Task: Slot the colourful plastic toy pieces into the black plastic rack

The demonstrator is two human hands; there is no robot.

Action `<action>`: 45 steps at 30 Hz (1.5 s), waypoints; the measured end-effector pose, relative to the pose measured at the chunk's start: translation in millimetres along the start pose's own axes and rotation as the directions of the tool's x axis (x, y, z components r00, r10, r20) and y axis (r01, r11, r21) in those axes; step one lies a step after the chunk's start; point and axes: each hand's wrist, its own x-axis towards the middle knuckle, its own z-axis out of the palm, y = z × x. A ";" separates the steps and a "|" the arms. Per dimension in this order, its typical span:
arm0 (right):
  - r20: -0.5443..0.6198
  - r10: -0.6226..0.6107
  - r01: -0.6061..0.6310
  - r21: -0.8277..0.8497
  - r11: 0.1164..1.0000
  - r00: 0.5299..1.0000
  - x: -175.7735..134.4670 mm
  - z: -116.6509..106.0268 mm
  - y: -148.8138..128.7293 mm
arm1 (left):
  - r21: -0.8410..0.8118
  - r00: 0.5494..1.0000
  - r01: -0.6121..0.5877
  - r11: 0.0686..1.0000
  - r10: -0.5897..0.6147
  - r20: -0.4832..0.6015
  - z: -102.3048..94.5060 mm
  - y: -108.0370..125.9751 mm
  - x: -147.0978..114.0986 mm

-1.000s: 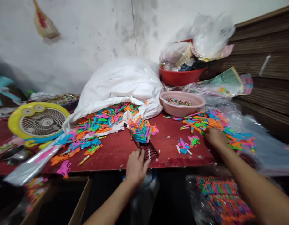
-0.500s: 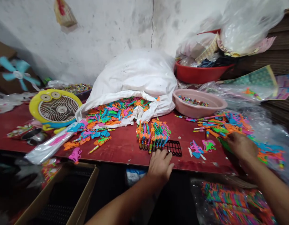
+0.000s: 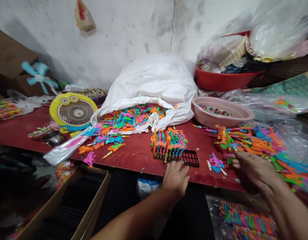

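My left hand [image 3: 176, 177] rests at the table's front edge, its fingers stretched over the near edge of a black plastic grid rack [image 3: 191, 158]. Upright in this rack stands a dense row of colourful plastic toys [image 3: 169, 145] with tube-like ends. On the right my right hand [image 3: 255, 168], smeared by motion, has its fingers closed at the end of a few orange and green toys [image 3: 223, 137]; how many is unclear. Beside its fingertips lie a pink toy and a blue one [image 3: 216, 163]. Behind it spreads a loose toy pile [image 3: 259, 138].
A white sack [image 3: 154, 80] spills more toys onto the red table [image 3: 136, 156]. Around it stand a pink basin [image 3: 219, 116], a red basin [image 3: 226, 80], a yellow fan [image 3: 74, 113] and a metal cup [image 3: 52, 137]. Below are a cardboard box [image 3: 99, 196] and bagged toys [image 3: 246, 216].
My right hand has drawn left from the pile, with orange and green toys at its fingertips. My left hand stays at the rack. The whole view has shifted slightly.
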 end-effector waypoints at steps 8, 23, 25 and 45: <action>0.221 0.235 -0.302 0.350 0.887 0.946 -49.8 71.1 14.6 | -0.230 0.985 -0.011 0.973 -0.030 -0.171 1.6 11.1 0.5; 0.248 -0.011 -0.007 0.071 0.997 0.969 -109.5 117.4 44.8 | -0.510 0.958 0.199 0.837 -0.277 -0.080 2.7 20.1 1.7; 0.255 -0.032 0.027 0.021 0.999 0.967 -112.8 117.5 45.4 | -0.523 0.955 0.182 0.833 -0.277 -0.109 2.0 18.8 -2.1; 0.133 -0.580 0.440 -0.789 0.429 0.804 -56.3 88.4 25.6 | -0.460 0.771 0.402 0.792 -0.564 -0.296 -23.2 -39.9 -18.2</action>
